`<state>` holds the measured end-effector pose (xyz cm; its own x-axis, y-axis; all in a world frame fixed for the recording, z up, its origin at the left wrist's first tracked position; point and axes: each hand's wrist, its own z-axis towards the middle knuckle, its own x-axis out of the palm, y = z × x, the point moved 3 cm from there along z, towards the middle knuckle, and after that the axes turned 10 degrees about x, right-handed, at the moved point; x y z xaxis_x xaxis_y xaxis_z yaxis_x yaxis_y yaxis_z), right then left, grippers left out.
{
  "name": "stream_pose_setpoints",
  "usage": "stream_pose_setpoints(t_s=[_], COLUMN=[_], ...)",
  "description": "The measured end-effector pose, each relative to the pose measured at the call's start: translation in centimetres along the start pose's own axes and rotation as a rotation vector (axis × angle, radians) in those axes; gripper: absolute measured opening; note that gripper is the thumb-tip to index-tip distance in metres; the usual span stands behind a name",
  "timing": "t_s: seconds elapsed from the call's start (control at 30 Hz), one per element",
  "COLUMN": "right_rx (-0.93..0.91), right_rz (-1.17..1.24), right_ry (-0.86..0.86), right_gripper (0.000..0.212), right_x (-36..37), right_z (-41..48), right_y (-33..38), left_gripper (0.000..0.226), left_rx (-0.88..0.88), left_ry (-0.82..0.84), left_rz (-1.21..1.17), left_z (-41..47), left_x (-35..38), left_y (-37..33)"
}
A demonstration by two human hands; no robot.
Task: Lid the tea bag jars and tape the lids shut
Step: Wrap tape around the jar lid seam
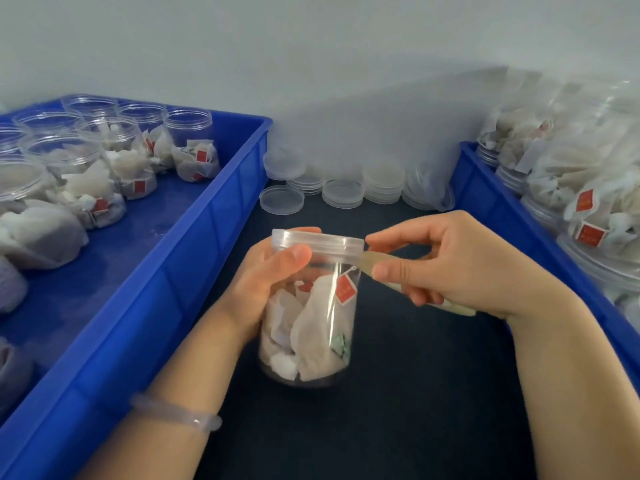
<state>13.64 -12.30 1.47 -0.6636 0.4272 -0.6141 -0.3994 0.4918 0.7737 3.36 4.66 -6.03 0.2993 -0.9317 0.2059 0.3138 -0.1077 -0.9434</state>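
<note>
gripping jar in curled left hand | right hand pinching tape strip touching lid

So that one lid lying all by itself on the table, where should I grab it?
Probably by its rim, coming straight down from above. The lone lid lies flat, round and shallow, so thumb and finger on opposite edges should hold it. The blue tray stands close on one side and lid stacks on the other, so sideways is cramped.
</note>
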Motion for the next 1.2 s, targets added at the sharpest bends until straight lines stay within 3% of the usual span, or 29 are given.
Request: stream_pose_setpoints(t_s=[0.17, 0.3, 0.4, 0.5, 0.57, 0.63, 0.7, 0.8, 0.87, 0.93, 1.07, 1.2], right_rx=[0.000, 0.016, -0.022, -0.010, 0.009, 0.016, -0.008, -0.087, -0.040, 0.070, 0.104, 0.162], right_rz=[-0.031, 0.012, 0.069, 0.058, 0.043, 0.050, 0.051, 0.037, 0.075, 0.136, -0.035, -0.140], right_ry=[-0.022, 0.103, 0.183, 0.190, 0.131, 0.032, -0.048, -0.054, 0.059, 0.181, 0.115, 0.089], right_gripper=[0.063, 0.065, 0.056, 0.060, 0.052, 0.054, 0.052, 0.038, 0.070, 0.096, 0.069, 0.055], right_x=[-0.2, 0.5, 1.0, 1.0, 0.9, 0.9, 1.2, 2.1, 2.6, 2.8, 2.1, 1.7], right_z=[-0.1, 0.1, 0.5, 0.8, 1.1, 1.4, 1.7, 1.8, 1.8, 1.7, 1.2, 0.8], right_y=[-0.1, -0.1, 0.0, -0.5, -1.0, -1.1, -1.1, -0.4, -0.7, -1.2, -1.0, -1.2], left_gripper=[0.100, 0.089, 0.109, 0.108, 0.082, 0.065, 0.072, 0.077, 0.064, 0.067, 0.070, 0.067], left_rx=[-0.091, -0.022, 0.019, 0.137, 0.257, 0.259, 0.227, 0.184, 0.199, 0.195, 0.142, 0.149], left_ry=[0.122, 0.216, 0.249, 0.021, -0.166, -0.188, -0.114, -0.170, -0.268, -0.334, -0.366, -0.335], left_rz=[-0.164, -0.280, -0.243, 0.095, 0.331, 0.379, 0.430, 0.430, 0.371, 0.339, 0.301, 0.266], left_z=[-0.5, -1.1, -1.0, -0.1, 0.2, 0.3, 0.3, 0.3, 0.3, 0.3, 0.3, 0.3], left_x=[0.8, 1.1, 1.3, 0.9, 0.4, 0.7, 1.3, 1.5, 1.2, 0.7, -0.3, -0.3], left_y=[0.4, 0.3, -0.2, -0.5, -0.5, -0.4, 0.1, 0.6, 0.5, 0.3, 0.4, 0.4])
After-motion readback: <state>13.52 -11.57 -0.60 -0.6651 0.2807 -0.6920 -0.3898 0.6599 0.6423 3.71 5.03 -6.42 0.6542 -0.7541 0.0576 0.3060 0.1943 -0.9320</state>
